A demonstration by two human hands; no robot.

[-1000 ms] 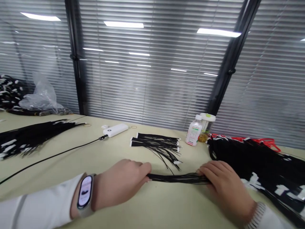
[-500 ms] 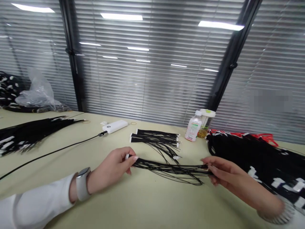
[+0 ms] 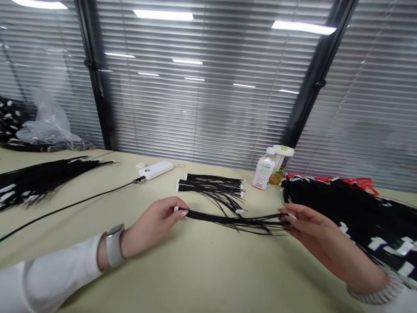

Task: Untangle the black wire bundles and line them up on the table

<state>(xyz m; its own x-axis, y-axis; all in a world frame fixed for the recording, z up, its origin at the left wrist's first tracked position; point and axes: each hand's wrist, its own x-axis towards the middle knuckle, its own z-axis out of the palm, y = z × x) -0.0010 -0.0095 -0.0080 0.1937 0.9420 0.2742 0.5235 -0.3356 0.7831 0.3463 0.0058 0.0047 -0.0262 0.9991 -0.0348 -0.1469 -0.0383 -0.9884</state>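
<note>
The left hand (image 3: 153, 221) pinches one end of a slim bundle of thin black wires (image 3: 228, 218) between thumb and fingertips, closed tight on it, with a small white connector showing at the nails. The right hand (image 3: 309, 228) takes the other end, thumb on top and long fingers beneath, lightly closed around the splaying strands. The bundle stretches between both hands just above the pale yellow-green worktop (image 3: 195, 269), near its middle and towards the near edge.

A grey smartwatch (image 3: 112, 245) sits on the left wrist and a silvery bracelet (image 3: 374, 291) on the right.

Just behind the bundle lies a small flat stack of black wires with white end plugs (image 3: 211, 184). Towards the far edge lie a white oblong power bank (image 3: 155, 169), with a long black cable (image 3: 65, 204) running to the left edge, and a small clear plastic bottle with a white cap (image 3: 263, 174) just beside a clear jar with a white lid (image 3: 282, 161). A large heap of black wires with white plugs (image 3: 352, 213) covers the right side. Another black sheaf (image 3: 42, 178) lies at the left edge, and a crumpled clear plastic bag (image 3: 48, 126) sits at the far left corner.
</note>
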